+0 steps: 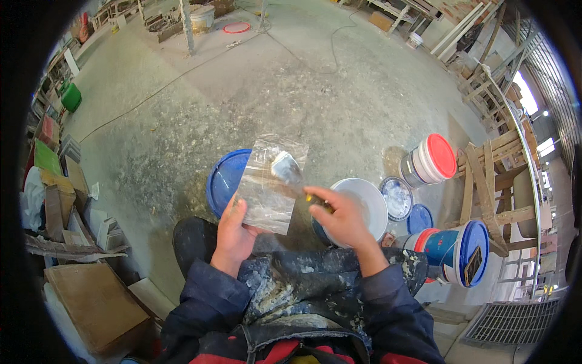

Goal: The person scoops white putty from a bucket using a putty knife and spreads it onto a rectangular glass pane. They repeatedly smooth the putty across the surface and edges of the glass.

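My left hand (234,234) grips the lower left edge of a translucent, plastic-like rectangular sheet (263,200) with a wrinkled, streaked surface. In my right hand (345,216) is a putty knife (287,169), its dark handle marked with yellow. White paste coats the end of its blade, which lies over the upper part of the sheet; whether they touch I cannot tell. Partly hidden behind the sheet, a blue lid (220,184) is on the floor. Below my right hand stands a white plastic bucket (379,211), its contents mostly hidden by that hand.
To the right stand a red-lidded bucket (441,157) and a blue-lidded bucket (477,232) with a phone (473,266) on top. A paste-smeared lid (396,198) lies between. Wooden frames (484,191) rise beyond. Cardboard boxes (95,305) crowd the left; a cable (150,93) crosses the floor.
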A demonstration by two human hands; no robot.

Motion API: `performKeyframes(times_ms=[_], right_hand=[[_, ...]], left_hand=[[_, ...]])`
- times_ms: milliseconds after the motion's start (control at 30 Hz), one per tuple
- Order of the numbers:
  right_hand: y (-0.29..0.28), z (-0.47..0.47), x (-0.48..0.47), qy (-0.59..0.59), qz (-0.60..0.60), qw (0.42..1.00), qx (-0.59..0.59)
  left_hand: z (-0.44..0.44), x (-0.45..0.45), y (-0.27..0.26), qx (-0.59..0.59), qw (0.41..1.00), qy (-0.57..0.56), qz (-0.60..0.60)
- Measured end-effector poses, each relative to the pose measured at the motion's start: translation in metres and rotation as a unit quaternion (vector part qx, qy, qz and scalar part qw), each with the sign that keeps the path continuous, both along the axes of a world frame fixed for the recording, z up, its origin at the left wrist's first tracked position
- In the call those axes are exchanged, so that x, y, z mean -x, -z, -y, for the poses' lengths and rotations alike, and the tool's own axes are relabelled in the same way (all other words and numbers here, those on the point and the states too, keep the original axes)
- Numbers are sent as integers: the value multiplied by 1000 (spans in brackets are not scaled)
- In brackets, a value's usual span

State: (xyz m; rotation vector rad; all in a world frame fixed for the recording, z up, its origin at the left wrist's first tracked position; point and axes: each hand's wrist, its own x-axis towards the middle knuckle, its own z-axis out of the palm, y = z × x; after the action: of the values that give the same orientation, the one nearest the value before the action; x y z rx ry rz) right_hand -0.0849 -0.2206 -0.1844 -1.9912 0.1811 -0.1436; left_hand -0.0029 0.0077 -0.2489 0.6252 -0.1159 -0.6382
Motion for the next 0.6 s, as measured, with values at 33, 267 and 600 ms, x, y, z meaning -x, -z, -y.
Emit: performKeyframes(times_ms=[33, 267, 600], right_hand=[[7, -5, 4, -32, 28, 993, 112], [11, -24, 28, -36, -27, 995, 92], [14, -34, 56, -3, 14, 974, 227]], left_hand=[[-1, -1, 1, -5, 1000, -5, -16], [-16, -8, 7, 6, 998, -50, -38], [-20, -10, 6, 38, 997, -55, -43]])
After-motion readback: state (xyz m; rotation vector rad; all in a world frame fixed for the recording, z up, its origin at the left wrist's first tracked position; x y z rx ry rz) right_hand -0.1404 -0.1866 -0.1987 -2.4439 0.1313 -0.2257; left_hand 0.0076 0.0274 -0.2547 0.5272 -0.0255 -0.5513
